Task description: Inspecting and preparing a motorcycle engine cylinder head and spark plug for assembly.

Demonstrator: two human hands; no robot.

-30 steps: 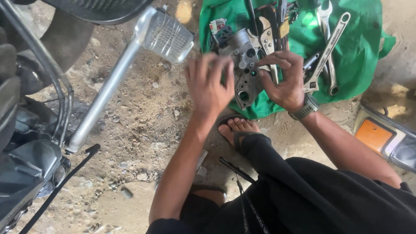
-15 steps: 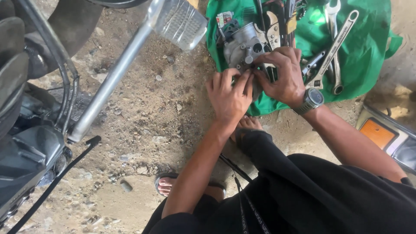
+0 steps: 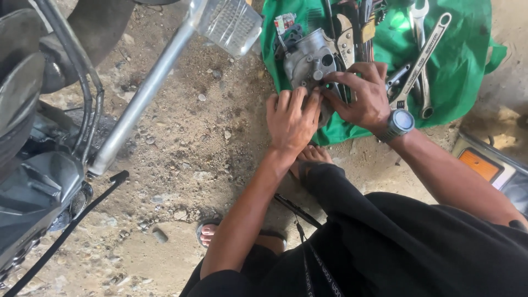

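Observation:
A grey metal engine part (image 3: 308,58) lies on a green cloth (image 3: 467,77) on the dirt ground. My left hand (image 3: 291,118) rests flat against the near side of the part, fingers together. My right hand (image 3: 360,96), with a wristwatch on its wrist, pinches at a small spot on the part's right face with thumb and fingertips. Whether a small piece sits between those fingertips cannot be made out.
Wrenches (image 3: 423,55) and other tools lie on the cloth to the right. A motorcycle (image 3: 38,137) with its silver footrest bar (image 3: 148,91) stands to the left. My sandalled feet (image 3: 308,157) are below the hands. An orange reflector (image 3: 484,165) sits at the right edge.
Both hands have come down from spread above the cloth onto the metal part. The left hand now lies against it and the right fingertips have closed on it.

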